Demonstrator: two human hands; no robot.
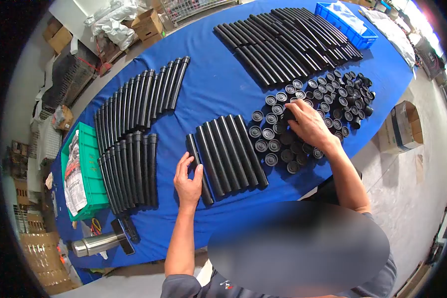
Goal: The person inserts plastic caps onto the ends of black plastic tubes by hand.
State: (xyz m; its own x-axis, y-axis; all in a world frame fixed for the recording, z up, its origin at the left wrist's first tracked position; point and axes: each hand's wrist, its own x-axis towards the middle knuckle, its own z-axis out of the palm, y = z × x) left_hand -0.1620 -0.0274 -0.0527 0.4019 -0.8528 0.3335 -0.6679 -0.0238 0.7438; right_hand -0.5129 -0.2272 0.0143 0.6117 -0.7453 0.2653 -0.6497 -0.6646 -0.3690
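Note:
My left hand [187, 184] is beside a single black tube [205, 186], with fingers apart and the thumb overlapping the tube's edge. To the right of that tube, several more black tubes [228, 154] lie side by side. Over a spread of round black caps [270, 159] is my right hand [308, 124], its fingers curled down on a black cap [286, 115] that they partly hide. Most caps show ringed faces; some lie tilted or on their sides at the right.
Two rows of tubes with capped ends [129, 109] lie at left, by a green crate [92, 174]. A steel flask [92, 246] and a phone [122, 237] are near the front. Stacked tubes [283, 44] and a blue basket [347, 27] sit at the back on the blue cloth [198, 64].

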